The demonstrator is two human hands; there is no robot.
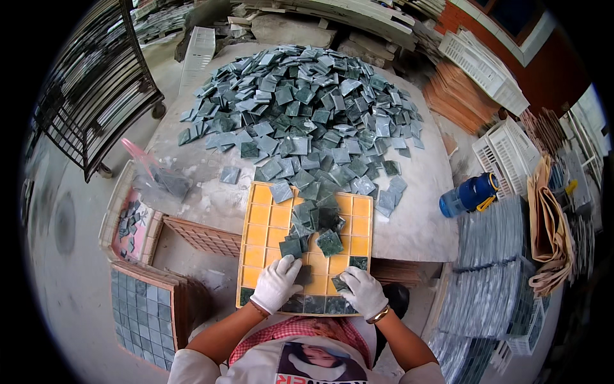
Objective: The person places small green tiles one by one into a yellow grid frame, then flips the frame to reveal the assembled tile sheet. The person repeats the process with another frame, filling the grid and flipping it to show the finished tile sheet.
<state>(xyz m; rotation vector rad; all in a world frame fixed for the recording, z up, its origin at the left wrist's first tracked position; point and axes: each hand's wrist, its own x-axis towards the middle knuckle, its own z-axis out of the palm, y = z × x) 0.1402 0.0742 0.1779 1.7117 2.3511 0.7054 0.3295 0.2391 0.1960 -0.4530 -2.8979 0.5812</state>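
Note:
A yellow grid tray with square pockets lies in front of me, tilted over the table's near edge. Dark green stone tiles fill most of its nearest row, and one more sits by the right edge. My left hand, in a white glove, is closed on a dark square tile just above the pockets. Between the gloved fingers of my right hand is another green tile, low over the tray. A loose heap of tiles covers the tray's upper middle.
A large pile of tiles spreads across the stone table. A blue bottle stands at right, near stacked tile sheets and white crates. At left are a plastic bag, filled trays and a metal cart.

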